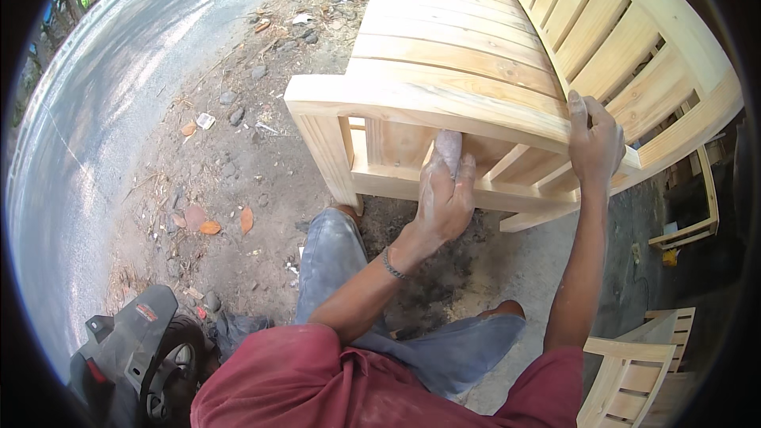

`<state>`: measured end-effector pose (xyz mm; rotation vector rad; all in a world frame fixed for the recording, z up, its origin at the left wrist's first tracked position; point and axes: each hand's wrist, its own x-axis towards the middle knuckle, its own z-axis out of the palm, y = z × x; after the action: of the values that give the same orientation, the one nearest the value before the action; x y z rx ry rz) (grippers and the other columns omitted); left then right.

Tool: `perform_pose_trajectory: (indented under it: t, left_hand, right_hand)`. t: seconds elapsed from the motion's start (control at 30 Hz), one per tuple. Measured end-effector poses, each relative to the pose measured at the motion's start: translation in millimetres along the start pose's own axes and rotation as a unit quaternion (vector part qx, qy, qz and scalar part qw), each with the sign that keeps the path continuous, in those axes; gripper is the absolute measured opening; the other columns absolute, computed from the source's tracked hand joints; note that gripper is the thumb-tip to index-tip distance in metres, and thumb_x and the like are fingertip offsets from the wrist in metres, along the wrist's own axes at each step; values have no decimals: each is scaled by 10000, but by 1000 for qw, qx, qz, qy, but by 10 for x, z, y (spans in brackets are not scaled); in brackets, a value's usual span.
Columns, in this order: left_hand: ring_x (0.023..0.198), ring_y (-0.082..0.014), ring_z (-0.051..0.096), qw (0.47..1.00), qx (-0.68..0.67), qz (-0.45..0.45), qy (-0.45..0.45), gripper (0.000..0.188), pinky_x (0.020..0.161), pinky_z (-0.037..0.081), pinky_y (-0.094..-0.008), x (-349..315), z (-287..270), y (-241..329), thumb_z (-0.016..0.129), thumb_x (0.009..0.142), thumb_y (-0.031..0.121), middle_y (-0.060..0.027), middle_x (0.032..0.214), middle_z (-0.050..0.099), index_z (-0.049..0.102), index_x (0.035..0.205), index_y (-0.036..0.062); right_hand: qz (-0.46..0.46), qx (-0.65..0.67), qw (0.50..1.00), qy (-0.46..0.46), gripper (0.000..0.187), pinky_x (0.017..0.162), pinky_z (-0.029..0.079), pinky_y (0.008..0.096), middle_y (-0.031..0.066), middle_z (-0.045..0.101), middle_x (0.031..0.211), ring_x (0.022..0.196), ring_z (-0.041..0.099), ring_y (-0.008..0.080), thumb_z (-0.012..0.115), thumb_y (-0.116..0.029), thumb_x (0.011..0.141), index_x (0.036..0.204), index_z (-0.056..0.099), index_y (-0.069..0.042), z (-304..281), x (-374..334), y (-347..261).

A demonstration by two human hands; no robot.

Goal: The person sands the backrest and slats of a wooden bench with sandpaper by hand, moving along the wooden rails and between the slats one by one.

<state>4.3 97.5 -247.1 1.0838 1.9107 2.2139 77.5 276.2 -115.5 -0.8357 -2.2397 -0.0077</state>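
Observation:
A pale, unpainted wooden bench (456, 71) with a slatted seat and slatted backrest (606, 40) stands in front of me, its side frame toward me. My left hand (445, 200), dusty and wearing a dark bracelet, is closed around a folded greyish piece of sandpaper (449, 148). It reaches into the opening below the armrest (428, 103), by the upright slats of the side. At the armrest's right end, near the backrest, my right hand (594, 141) grips the wood with its fingers curled over the top. The sandpaper's underside is hidden.
Dirt ground with stones and dry leaves (210, 227) lies left of the bench, beside a paved road (135, 87). A motorbike (151, 357) is parked at lower left. More wooden furniture (634, 364) stands at lower right, and a wooden frame (705, 190) at far right.

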Motion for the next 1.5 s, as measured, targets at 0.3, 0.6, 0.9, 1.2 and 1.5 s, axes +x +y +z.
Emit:
perform_pose_trajectory:
  t: [0.3, 0.6, 0.9, 1.2, 1.5]
  left_hand:
    - [1495, -400, 283, 998, 7, -59, -5, 601, 1221, 220, -419, -77, 46, -321, 447, 1026, 143, -316, 1585, 302, 251, 1532, -115]
    - [1499, -405, 266, 997, -15, -68, 21, 616, 1222, 219, -420, -62, 178, -359, 455, 1036, 150, -308, 1581, 300, 215, 1539, -113]
    - [1486, -414, 284, 996, -55, -68, 30, 599, 1213, 225, -406, 96, 281, -263, 421, 1035, 130, -290, 1569, 336, 214, 1554, -87]
    - [1468, -416, 332, 996, -65, -16, 51, 509, 1214, 238, -436, 29, 210, -218, 366, 1075, 133, -297, 1550, 369, 296, 1524, -95]
    - [1518, -377, 220, 998, -47, -42, 28, 559, 1237, 169, -414, 65, 184, -144, 330, 1093, 242, -283, 1585, 319, 286, 1525, -111]
  right_hand:
    - [19, -7, 999, -36, 467, 667, 482, 462, 127, 670, 701, 714, 654, 366, 583, -522, 953, 832, 721, -94, -96, 21, -30]
    - [13, -7, 999, -38, 417, 663, 477, 459, 121, 669, 699, 705, 655, 358, 602, -488, 951, 857, 729, -102, -139, 27, -58]
    - [-1, 19, 1000, -14, 443, 660, 466, 461, 136, 650, 687, 687, 629, 369, 588, -487, 959, 848, 711, -77, -78, 10, -31]
    - [-2, 9, 1000, -23, 460, 652, 458, 464, 136, 636, 685, 687, 614, 378, 578, -502, 961, 836, 706, -79, -79, 7, 11]
    - [-6, -5, 1000, -14, 434, 641, 464, 461, 130, 652, 695, 695, 637, 373, 593, -485, 948, 823, 712, -86, -50, -6, -6]
